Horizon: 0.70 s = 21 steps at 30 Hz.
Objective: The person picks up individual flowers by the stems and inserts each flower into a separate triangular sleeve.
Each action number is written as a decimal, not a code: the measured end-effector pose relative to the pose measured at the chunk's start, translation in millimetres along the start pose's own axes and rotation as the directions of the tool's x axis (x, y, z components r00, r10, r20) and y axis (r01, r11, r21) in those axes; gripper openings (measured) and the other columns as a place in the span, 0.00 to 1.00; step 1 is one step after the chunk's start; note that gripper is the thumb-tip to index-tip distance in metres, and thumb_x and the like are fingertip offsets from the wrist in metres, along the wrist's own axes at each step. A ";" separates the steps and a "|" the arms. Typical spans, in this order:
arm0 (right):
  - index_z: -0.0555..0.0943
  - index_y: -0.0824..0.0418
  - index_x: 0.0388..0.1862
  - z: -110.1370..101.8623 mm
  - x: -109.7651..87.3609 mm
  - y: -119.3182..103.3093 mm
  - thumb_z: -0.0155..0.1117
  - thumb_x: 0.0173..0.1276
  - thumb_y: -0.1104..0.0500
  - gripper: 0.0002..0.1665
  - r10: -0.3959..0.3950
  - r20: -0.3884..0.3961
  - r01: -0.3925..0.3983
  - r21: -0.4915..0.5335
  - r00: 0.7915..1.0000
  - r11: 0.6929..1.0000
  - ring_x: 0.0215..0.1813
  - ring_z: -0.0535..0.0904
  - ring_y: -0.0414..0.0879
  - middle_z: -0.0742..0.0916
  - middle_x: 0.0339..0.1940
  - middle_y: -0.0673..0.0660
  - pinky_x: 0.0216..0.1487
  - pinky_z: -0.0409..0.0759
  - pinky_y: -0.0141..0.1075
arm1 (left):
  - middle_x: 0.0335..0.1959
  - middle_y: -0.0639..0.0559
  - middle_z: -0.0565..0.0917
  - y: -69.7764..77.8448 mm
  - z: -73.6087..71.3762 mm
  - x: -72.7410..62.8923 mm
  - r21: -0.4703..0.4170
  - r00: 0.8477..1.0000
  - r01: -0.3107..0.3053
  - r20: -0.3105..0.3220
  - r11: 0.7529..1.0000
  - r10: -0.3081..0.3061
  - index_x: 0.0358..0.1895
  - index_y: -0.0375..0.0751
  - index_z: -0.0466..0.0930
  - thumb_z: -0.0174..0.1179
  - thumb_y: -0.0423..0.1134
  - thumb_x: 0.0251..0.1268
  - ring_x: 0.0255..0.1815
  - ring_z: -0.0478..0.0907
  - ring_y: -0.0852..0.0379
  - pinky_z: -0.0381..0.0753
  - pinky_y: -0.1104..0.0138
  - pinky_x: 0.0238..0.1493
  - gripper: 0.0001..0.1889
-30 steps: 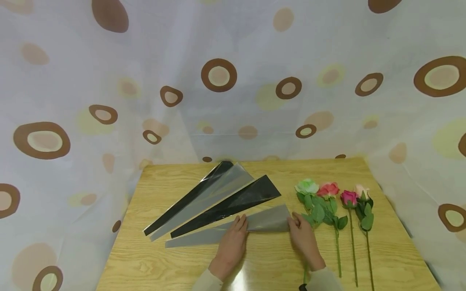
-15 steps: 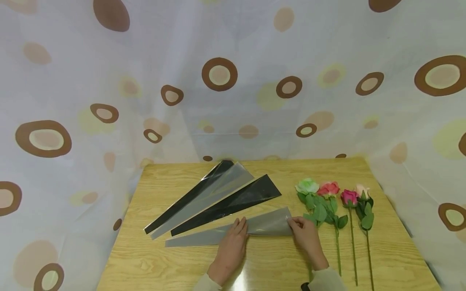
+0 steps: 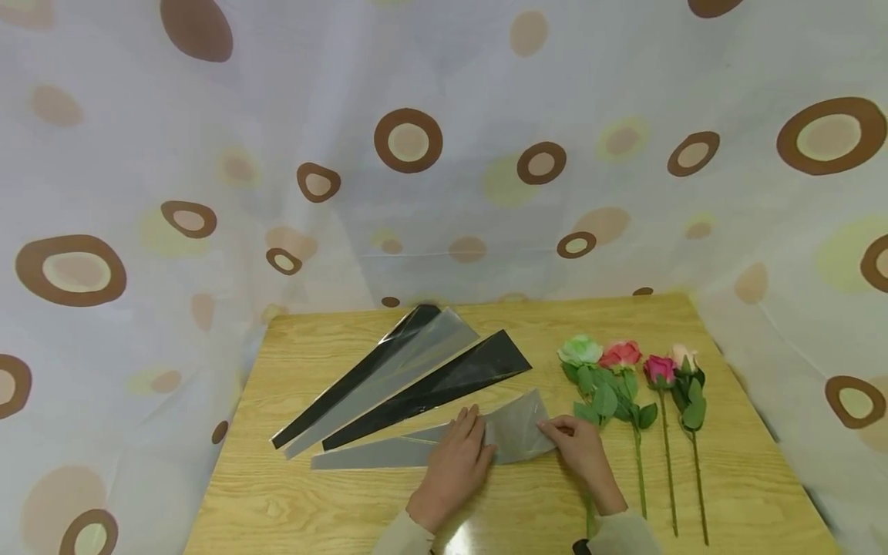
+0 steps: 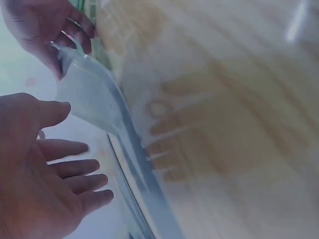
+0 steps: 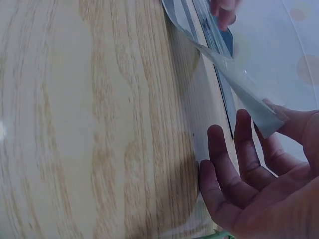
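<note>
A grey, see-through tapered flower sleeve (image 3: 513, 432) lies nearest me, its narrow end pointing left. My right hand (image 3: 584, 456) pinches the edge of its wide end between thumb and forefinger. In the right wrist view that plastic corner (image 5: 268, 119) is lifted and curves, while the other fingers of the right hand (image 5: 259, 184) stay spread below. My left hand (image 3: 456, 466) lies across the middle of the sleeve, fingers extended. The left wrist view shows the left hand (image 4: 55, 174) with straight fingers beside the raised film (image 4: 89, 89).
Beyond lie a black sleeve (image 3: 444, 385), another grey sleeve (image 3: 395, 378) and a second black one (image 3: 354, 378), fanned on the wooden table (image 3: 264, 501). To the right are artificial flowers: green (image 3: 580, 351), coral (image 3: 620, 354), magenta (image 3: 660, 370) and pale pink (image 3: 683, 359).
My right hand has drawn the sleeve's near wide edge upward and slightly left, so the film bulges and bends. My left hand has slid a little right along the sleeve.
</note>
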State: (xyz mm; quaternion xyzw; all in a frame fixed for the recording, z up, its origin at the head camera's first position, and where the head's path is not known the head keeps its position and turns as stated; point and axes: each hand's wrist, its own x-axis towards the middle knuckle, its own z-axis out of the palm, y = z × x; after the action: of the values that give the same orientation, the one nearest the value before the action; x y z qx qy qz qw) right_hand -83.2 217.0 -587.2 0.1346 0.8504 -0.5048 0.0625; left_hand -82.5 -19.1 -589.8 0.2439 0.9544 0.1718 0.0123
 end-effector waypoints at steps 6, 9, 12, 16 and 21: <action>0.90 0.68 0.40 0.8 -1.1 0.0 0.72 0.74 0.54 0.15 -0.010 -0.001 0.010 -0.002 1.000 1.000 0.37 0.83 0.40 0.92 0.37 0.59 0.39 0.78 0.32 | 0.81 0.39 0.69 9.3 -5.5 19.2 -0.029 0.984 -0.170 -0.062 0.985 0.168 0.81 0.48 0.68 0.57 0.46 0.83 0.81 0.69 0.40 0.75 0.48 0.75 0.28; 0.90 0.68 0.40 0.8 -0.9 -0.5 0.72 0.74 0.54 0.15 -0.001 0.007 0.001 0.004 1.000 1.000 0.37 0.83 0.40 0.92 0.37 0.59 0.39 0.77 0.32 | 0.81 0.40 0.68 11.5 -9.7 32.3 -0.007 0.963 -0.255 -0.088 0.967 0.254 0.81 0.51 0.66 0.57 0.44 0.83 0.80 0.70 0.43 0.78 0.51 0.73 0.28; 0.90 0.67 0.39 0.2 -1.1 -1.0 0.72 0.74 0.54 0.15 -0.006 0.016 0.006 0.007 1.000 1.000 0.37 0.83 0.39 0.92 0.37 0.59 0.39 0.77 0.32 | 0.80 0.40 0.69 13.1 -12.8 45.6 0.046 0.942 -0.309 -0.126 0.950 0.312 0.78 0.52 0.71 0.58 0.43 0.83 0.79 0.72 0.44 0.82 0.54 0.69 0.25; 0.91 0.66 0.38 -0.7 -1.9 -0.7 0.73 0.73 0.54 0.15 -0.025 0.036 0.025 0.006 0.999 1.000 0.36 0.81 0.40 0.92 0.36 0.58 0.39 0.76 0.32 | 0.81 0.41 0.68 15.7 -17.8 60.1 0.085 0.938 -0.325 -0.095 0.942 0.333 0.71 0.55 0.78 0.55 0.43 0.84 0.80 0.71 0.43 0.82 0.55 0.69 0.18; 0.90 0.65 0.37 -0.9 -2.0 1.7 0.74 0.72 0.53 0.15 -0.032 0.054 0.032 0.010 0.998 0.999 0.34 0.80 0.40 0.91 0.33 0.56 0.39 0.75 0.32 | 0.83 0.42 0.66 16.3 -21.7 73.1 0.089 0.934 -0.354 -0.005 0.931 0.356 0.59 0.54 0.81 0.54 0.44 0.85 0.81 0.69 0.41 0.79 0.50 0.73 0.11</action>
State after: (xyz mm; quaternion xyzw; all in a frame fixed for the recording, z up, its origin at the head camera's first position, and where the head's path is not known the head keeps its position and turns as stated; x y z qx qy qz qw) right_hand -80.8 218.2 -587.7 0.1076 0.8482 -0.5129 0.0766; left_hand -141.7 21.7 -559.6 0.4108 0.9012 0.1325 -0.0396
